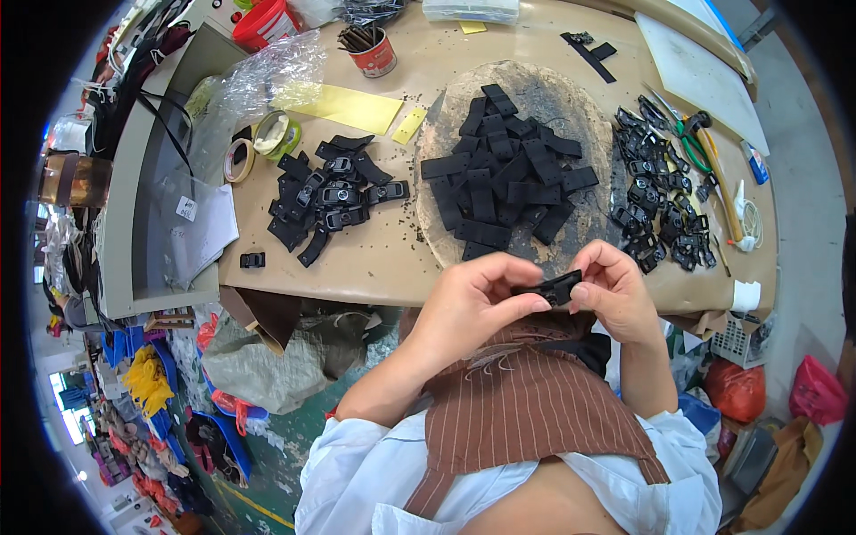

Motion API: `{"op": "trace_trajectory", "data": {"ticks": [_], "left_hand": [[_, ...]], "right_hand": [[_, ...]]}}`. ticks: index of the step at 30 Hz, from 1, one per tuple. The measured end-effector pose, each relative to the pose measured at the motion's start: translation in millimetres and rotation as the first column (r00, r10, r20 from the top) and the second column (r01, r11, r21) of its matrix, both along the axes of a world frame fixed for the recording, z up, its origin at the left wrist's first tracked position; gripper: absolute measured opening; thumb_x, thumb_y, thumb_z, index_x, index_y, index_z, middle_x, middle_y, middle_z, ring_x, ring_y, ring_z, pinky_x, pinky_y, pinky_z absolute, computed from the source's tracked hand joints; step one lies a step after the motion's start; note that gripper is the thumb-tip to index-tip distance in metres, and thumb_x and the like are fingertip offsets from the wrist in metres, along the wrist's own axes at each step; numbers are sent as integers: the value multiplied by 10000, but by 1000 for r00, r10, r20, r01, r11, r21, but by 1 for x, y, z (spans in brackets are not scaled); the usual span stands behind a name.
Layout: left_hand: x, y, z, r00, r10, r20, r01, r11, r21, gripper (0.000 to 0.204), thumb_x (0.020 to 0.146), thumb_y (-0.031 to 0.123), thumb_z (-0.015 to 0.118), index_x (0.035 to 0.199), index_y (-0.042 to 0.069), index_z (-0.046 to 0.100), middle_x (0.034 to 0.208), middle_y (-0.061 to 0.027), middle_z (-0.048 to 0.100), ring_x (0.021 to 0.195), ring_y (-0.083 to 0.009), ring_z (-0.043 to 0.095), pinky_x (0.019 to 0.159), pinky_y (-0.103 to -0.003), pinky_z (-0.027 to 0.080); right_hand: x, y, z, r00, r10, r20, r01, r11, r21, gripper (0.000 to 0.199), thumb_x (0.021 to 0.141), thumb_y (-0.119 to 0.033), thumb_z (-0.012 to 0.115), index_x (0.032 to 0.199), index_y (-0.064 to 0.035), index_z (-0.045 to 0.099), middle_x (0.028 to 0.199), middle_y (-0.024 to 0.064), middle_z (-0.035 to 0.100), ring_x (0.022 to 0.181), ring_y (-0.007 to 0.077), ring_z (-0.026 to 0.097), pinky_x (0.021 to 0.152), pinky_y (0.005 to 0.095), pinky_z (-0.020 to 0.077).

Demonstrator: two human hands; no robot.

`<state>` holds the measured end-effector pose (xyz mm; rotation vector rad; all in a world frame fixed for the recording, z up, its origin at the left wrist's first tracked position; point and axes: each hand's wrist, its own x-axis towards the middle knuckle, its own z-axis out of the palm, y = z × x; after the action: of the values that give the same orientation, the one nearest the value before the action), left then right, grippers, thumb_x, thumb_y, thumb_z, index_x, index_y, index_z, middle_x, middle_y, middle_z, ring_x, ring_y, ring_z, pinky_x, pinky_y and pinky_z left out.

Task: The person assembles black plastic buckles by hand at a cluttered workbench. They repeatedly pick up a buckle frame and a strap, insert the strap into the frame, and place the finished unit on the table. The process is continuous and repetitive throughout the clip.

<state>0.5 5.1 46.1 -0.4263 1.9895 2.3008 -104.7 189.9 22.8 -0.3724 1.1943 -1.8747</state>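
Between both hands, just in front of the table's near edge, I hold a black strap piece with a buckle (560, 288). My left hand (486, 299) pinches its left end, and my right hand (615, 290) grips the right end between thumb and fingers. Beyond them, a heap of flat black strap pieces (504, 169) lies on a round, worn wooden board (437, 214). To the right is a pile of loose black buckles (655, 187). On the left sits a pile of straps with buckles attached (339, 192), with a single black buckle (253, 260) apart from it.
A hammer (713, 160) and green-handled pliers (691, 147) lie at the right. Tape rolls (239, 160), clear plastic wrap (281, 76) and a red can of dark rods (373, 55) stand at the left and back. A grey metal box wall (169, 178) borders the left side.
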Motion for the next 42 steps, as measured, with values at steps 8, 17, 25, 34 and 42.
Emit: {"op": "trace_trajectory", "data": {"ticks": [8, 17, 25, 34, 42], "left_hand": [[-1, 8, -20, 957, 281, -71, -256, 935, 246, 206, 767, -17, 688, 960, -41, 621, 1056, -95, 576, 884, -126, 599, 794, -248, 499], [3, -7, -27, 970, 70, -233, -8, 967, 255, 179, 765, -18, 684, 938, -15, 639, 958, -84, 630, 881, -121, 592, 787, -249, 485], [10, -4, -34, 986, 142, -84, -82, 862, 500, 209, 770, -34, 660, 975, -24, 622, 983, -103, 621, 897, -150, 613, 811, -256, 508], [3, -14, -33, 950, 293, -104, -175, 781, 600, 179, 833, 91, 641, 990, 31, 577, 1010, -74, 599, 837, -135, 595, 762, -256, 487], [11, -164, -42, 684, 703, -196, -699, 708, 101, 180, 866, 115, 618, 1021, 25, 602, 873, -39, 652, 671, -107, 579, 630, -220, 465]], "right_hand": [[9, -9, 8, 948, -180, -261, 196, 980, 37, 135, 824, -20, 643, 931, 15, 570, 860, 9, 557, 749, 53, 532, 675, 186, 439], [4, -7, 8, 991, -37, -131, 39, 999, 11, 136, 850, -36, 610, 956, 28, 554, 908, 23, 543, 796, 51, 518, 718, 187, 426], [11, -16, 7, 951, -86, -296, 44, 988, -147, 115, 837, 13, 584, 947, 23, 551, 975, 66, 527, 902, 102, 494, 803, 237, 404], [27, -25, -5, 994, -77, -74, 75, 997, -25, 160, 851, 24, 562, 1011, 30, 556, 958, 55, 584, 873, 103, 550, 786, 258, 444], [-40, 20, -4, 208, 233, -950, 685, 659, 311, 295, 722, 51, 555, 999, -35, 607, 994, 102, 593, 976, 278, 530, 874, 376, 403]]}}
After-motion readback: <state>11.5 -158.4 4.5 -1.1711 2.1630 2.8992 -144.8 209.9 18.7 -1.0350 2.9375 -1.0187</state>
